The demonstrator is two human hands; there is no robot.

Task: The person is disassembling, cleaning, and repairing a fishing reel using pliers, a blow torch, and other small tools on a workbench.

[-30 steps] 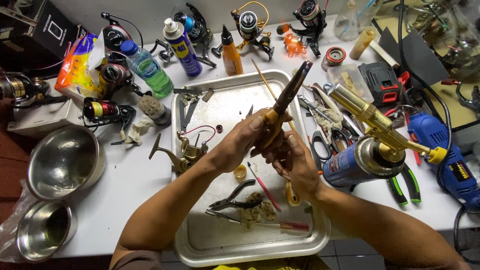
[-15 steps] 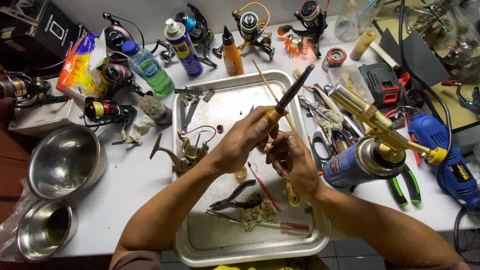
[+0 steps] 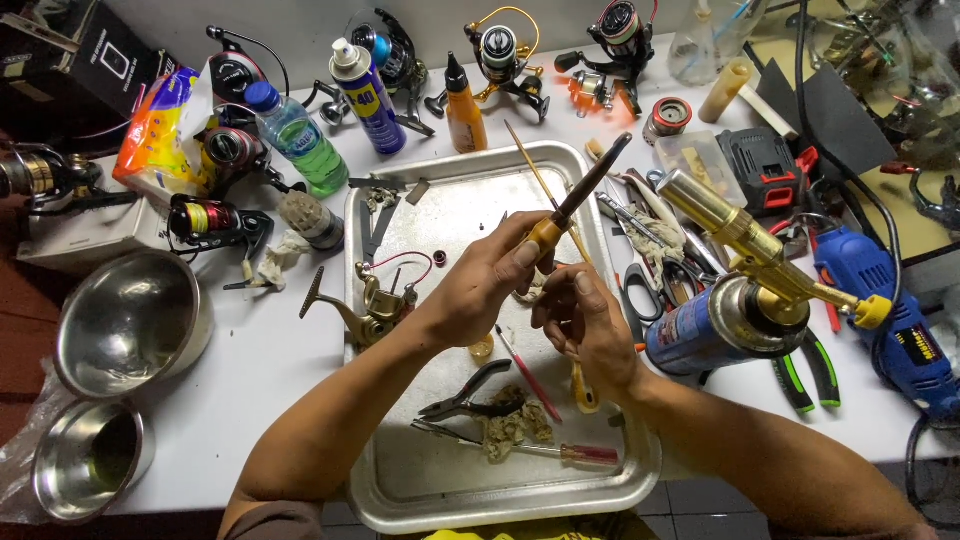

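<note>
My left hand (image 3: 487, 285) grips a slender tool with a yellow ferrule and a long dark handle (image 3: 583, 195), held slanted up to the right above a metal tray (image 3: 400, 480). My right hand (image 3: 585, 325) is right beside it, fingers pinched near the tool's lower end; what it pinches is too small to tell. A thin wooden stick (image 3: 530, 165) crosses behind the tool. A gold fishing reel body (image 3: 368, 305) lies on the tray's left part. Pliers (image 3: 470, 400), a red-handled screwdriver (image 3: 585, 455) and a dirty rag (image 3: 515, 425) lie in the tray near me.
A blue gas canister with a brass torch head (image 3: 735, 300) lies right of the tray, beside a blue drill (image 3: 895, 330). Two steel bowls (image 3: 130, 320) (image 3: 85, 460) stand at left. Spray can (image 3: 365, 85), green bottle (image 3: 300, 135), orange bottle (image 3: 465, 110) and several reels line the back.
Both hands have held almost still over the tray. The dark-handled tool has tilted slightly and my right hand's fingers have shifted a little near its lower end.
</note>
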